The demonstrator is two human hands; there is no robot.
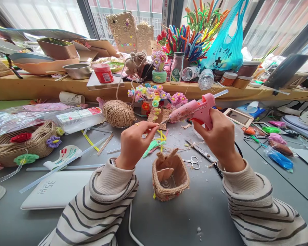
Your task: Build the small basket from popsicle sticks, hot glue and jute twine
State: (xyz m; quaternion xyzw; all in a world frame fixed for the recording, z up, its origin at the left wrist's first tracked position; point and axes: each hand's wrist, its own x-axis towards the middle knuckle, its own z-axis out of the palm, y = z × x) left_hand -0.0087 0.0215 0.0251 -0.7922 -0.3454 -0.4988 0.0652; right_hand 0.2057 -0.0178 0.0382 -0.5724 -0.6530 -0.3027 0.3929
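Observation:
My right hand (219,141) is wrapped round the handle of a pink glue gun (187,110), a clear glue stick poking out of its back. The gun's nozzle points left, to the fingertips of my left hand (136,143). Those fingers are pinched together at the nozzle tip; what they hold, if anything, is too small to make out. Below and between my hands stands a small square twine-wrapped basket (170,194) on the grey table. Inside it are wooden pieces (165,173), and two twine-covered bits stick up at its back rim.
A ball of twine (118,113) and pipe-cleaner flowers (154,94) lie beyond my hands. Small scissors (193,162) rest right of the basket. A white power bank (59,189) and a larger twine basket (41,136) are at left. A crowded ledge (77,85) runs behind.

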